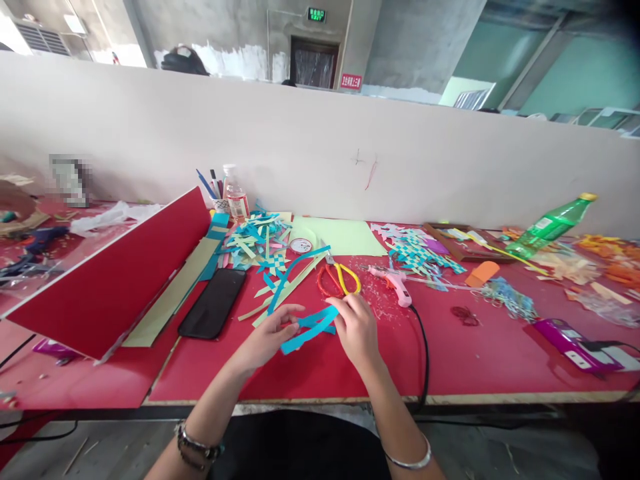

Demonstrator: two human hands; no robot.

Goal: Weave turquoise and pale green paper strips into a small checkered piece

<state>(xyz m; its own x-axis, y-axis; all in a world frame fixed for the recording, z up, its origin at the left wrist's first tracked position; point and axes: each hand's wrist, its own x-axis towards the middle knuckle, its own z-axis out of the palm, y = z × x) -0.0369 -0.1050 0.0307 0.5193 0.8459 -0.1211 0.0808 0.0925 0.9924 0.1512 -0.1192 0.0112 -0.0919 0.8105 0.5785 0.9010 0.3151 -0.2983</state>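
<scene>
Both hands pinching blue paper strips (pixel 311 328): left hand (pixel 267 337) fingers at one end, right hand (pixel 356 329) at other. Keep strips flat, crossings snug; scissors (pixel 339 279) just beyond fingers.

Craft workshop: red tabletop (pixel 320 373) strewn with paper strips (pixel 255 240), scissors (pixel 340 277), glue gun (pixel 395 285); bare concrete walls (pixel 410 40) behind a partition (pixel 320 153).
</scene>
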